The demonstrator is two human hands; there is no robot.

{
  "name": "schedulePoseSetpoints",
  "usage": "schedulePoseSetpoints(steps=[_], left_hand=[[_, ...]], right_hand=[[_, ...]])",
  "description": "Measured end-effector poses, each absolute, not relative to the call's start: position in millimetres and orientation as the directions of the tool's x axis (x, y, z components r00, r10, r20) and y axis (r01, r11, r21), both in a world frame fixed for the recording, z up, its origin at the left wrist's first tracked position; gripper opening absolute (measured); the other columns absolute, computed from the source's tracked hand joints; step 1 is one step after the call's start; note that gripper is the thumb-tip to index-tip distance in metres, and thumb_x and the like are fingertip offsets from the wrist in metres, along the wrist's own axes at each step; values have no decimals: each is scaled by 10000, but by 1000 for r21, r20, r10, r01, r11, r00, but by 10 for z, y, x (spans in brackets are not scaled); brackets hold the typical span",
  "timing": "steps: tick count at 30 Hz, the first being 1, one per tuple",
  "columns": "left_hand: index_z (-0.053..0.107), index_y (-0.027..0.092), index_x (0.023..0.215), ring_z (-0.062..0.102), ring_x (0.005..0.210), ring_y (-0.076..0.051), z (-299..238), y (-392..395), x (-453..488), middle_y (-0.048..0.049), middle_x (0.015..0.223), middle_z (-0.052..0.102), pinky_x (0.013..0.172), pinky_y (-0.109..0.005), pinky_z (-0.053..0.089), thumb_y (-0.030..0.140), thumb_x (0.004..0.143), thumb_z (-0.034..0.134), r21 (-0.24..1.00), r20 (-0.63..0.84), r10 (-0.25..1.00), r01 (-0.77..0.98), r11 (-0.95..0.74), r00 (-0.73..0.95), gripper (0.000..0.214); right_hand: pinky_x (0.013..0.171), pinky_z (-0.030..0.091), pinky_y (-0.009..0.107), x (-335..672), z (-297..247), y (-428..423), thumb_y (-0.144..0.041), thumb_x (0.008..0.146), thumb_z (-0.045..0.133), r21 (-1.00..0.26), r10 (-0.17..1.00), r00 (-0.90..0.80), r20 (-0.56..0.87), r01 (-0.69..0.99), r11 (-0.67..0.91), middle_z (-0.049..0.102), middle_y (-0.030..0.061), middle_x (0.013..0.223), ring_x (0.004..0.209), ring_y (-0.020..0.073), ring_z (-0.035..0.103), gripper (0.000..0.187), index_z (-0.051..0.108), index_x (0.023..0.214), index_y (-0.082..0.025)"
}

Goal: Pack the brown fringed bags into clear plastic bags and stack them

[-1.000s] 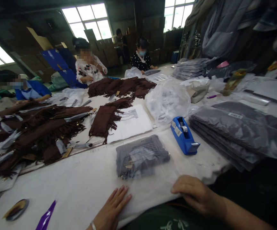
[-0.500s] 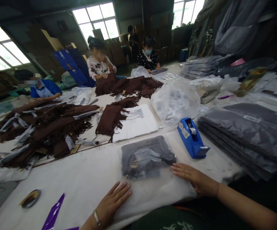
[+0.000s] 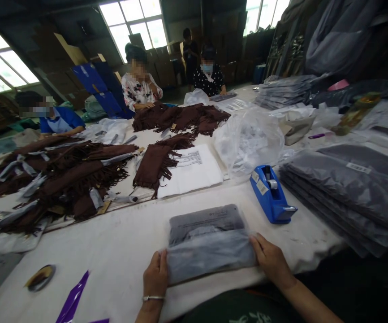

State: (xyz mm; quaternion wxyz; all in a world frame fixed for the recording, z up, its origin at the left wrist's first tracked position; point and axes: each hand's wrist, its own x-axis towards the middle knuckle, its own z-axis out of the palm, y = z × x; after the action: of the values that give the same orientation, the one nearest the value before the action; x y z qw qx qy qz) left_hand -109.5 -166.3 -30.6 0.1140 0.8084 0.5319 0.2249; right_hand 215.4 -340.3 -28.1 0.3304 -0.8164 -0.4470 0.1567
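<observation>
A grey item in a clear plastic bag lies on the table in front of me, printed lines showing on its far half. The bag's near end is folded up over it as a cloudy flap. My left hand pinches the flap's left corner between thumb and fingers. At the right corner, my right hand grips the same flap. Just beyond my right hand stands a blue tape dispenser with a roll of tape in it.
Stacked bagged grey goods lie to the right. Brown fringed scarves spread across the left, beside a white sheet. A plastic bag of white pieces sits beyond the dispenser. A tape roll lies near left. Several people work across the table.
Both hands lay flat beside the bag before. Now they grip its near end, which has been folded up and away from me over the grey item.
</observation>
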Motion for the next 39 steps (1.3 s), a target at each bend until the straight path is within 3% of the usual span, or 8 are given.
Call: schedulePoseSetpoints(steps=[5,8,11,18,25,28,32,39], left_hand=[[567,193,1060,590,536,-132,-5,-1469,-1031,17,651,626,516,-219,434,295,893,447,331,262,912,859,-391,315,229],[529,161,1156,601,862,-199,290,-1428,-809,-62,882,640,816,-344,474,286,871,505,280,490,735,714,-642,468,311],[557,186,1110,469,1126,-250,403,-1502,-424,-89,1064,591,974,-423,394,289,831,580,298,432,588,507,-809,684,299],[544,175,693,518,926,-218,73,-1588,43,-68,911,568,838,-410,454,286,812,595,555,303,640,415,-721,706,170],[543,182,691,524,910,-215,-5,-1567,24,-61,887,573,831,-391,446,286,823,572,483,386,616,419,-769,687,170],[550,190,684,527,911,-220,-59,-1539,20,-60,891,578,826,-386,448,324,823,569,445,417,589,409,-796,692,194],[573,201,684,530,929,-231,-137,-1472,7,-57,905,588,837,-388,447,381,816,570,428,428,570,398,-811,701,223],[588,208,675,527,932,-238,-146,-1484,6,-56,909,592,830,-398,435,466,815,544,453,418,598,413,-790,684,297]], right_hand=[[576,377,317,2136,-260,-3307,-448,917,235,-546,821,571,26,696,-467,623,40,649,631,240,620,351,492,773,-258],[557,358,306,2150,-307,-3311,-466,917,230,-515,817,577,12,704,-490,634,37,655,633,238,628,366,501,788,-258],[560,352,302,2161,-331,-3313,-489,914,230,-524,806,591,-7,685,-507,625,25,653,633,235,628,374,497,795,-256],[614,368,300,2178,-237,-3298,-488,913,227,-651,795,605,-46,585,-484,608,20,663,651,216,612,368,470,771,-250],[560,399,275,2421,-110,-3339,-508,812,436,-840,733,675,-80,350,-414,579,-14,573,560,178,567,319,547,686,-237],[481,395,259,2782,10,-3470,-527,830,385,-864,614,788,-46,277,-420,563,-23,551,495,160,538,371,592,818,-220],[691,464,301,3322,187,-3560,-545,830,370,-881,387,916,103,264,-392,644,67,904,805,193,595,479,577,1058,-177],[896,428,333,3453,277,-3317,-505,824,414,-912,466,872,153,306,-274,637,61,1074,1004,204,571,403,686,838,-209]])
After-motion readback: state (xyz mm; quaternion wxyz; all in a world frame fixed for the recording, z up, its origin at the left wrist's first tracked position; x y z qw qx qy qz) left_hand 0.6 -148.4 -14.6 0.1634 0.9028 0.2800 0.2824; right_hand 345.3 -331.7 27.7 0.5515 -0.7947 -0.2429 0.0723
